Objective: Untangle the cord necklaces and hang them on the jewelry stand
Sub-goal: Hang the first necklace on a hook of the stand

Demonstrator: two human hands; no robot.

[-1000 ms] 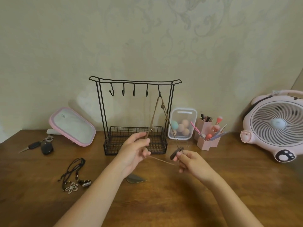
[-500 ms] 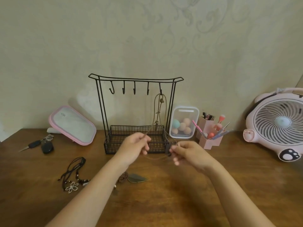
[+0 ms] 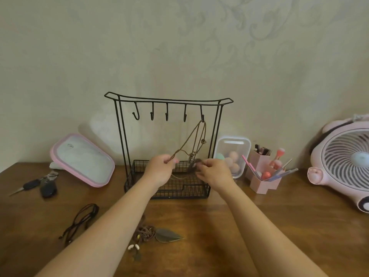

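Both hands had advanced to the jewelry stand [image 3: 120,136], left hand [image 3: 160,171] pinching the cord necklace [image 3: 196,134], right hand [image 3: 215,173] gripping its pendant [image 3: 191,166]. A tug could pull it off the hook [image 3: 202,116] above them.

In front of the jewelry stand [image 3: 167,100], the left hand [image 3: 159,171] and right hand [image 3: 215,173] are showing bare, as are both forearms.

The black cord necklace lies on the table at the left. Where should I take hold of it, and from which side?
I would pinch the black cord necklace at its rounded far end, from above. It lies flat on the table, and that end is a free loop, ready for a hook; the near end is hidden behind the forearm.
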